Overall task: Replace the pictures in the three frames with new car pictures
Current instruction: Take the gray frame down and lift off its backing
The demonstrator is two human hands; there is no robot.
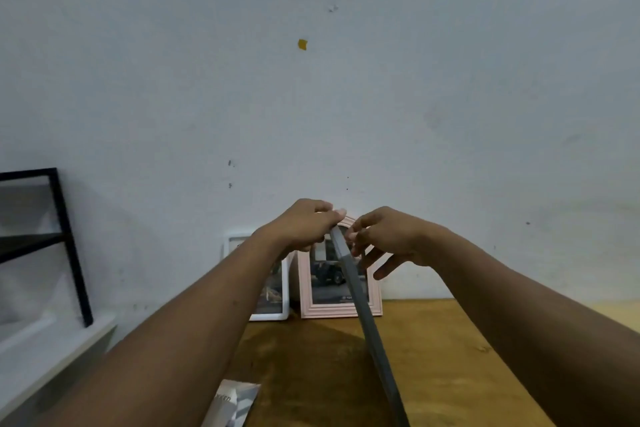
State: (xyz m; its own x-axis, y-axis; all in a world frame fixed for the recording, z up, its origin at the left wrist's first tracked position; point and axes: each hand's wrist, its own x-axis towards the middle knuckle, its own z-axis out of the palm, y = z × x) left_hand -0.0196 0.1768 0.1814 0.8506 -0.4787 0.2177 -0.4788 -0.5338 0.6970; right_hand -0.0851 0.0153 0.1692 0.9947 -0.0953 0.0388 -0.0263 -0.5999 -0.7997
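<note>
Left hand [304,225], head view: fingers curled over the top corner of the grey frame [367,319], holding it upright and edge-on above the table [450,374].
Right hand [393,239]: fingertips [350,236] at the frame's upper edge, the other fingers spread loosely below; cannot tell whether it pinches or merely touches.
Grey frame: thin and probably stiff and light. If glazed, it is fragile and slippery on the face. Best held by the outer rim, keeping fingers off the pane.
Pink arched frame [339,310]: leans on the wall [346,97] and holds a car picture.
White frame [284,288]: just beside the pink one, partly hidden by the left forearm.
Loose print [235,402]: at the table's near edge. It is limp paper, so lift it by the margins.
Black shelf unit [65,239]: far left.
</note>
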